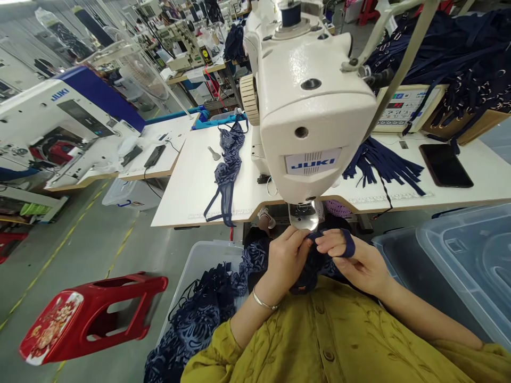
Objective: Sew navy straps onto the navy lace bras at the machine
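Observation:
Below the head of a white JUKI sewing machine (pixel 313 127), both hands are close together at its needle area. My left hand (pixel 285 260) is closed, thumb and fingers pinching a navy strap (pixel 348 243). The same strap loops round the fingers of my right hand (pixel 361 263), which are bent and closed on it. Dark navy patterned fabric hangs under the hands, partly hidden by them. The needle is hidden behind the shiny metal guard (pixel 304 218). A navy patterned bra (pixel 230 159) lies on the white table (pixel 187 181) to the left.
A clear bin (pixel 202 250) with navy bras (pixel 199 319) stands at my left. Clear plastic bins (pixel 459 250) are at my right. Cut navy straps (pixel 387 162), a phone (pixel 446 165) and a control box (pixel 407 109) sit right of the machine. A red stool (pixel 120 308) stands on the floor.

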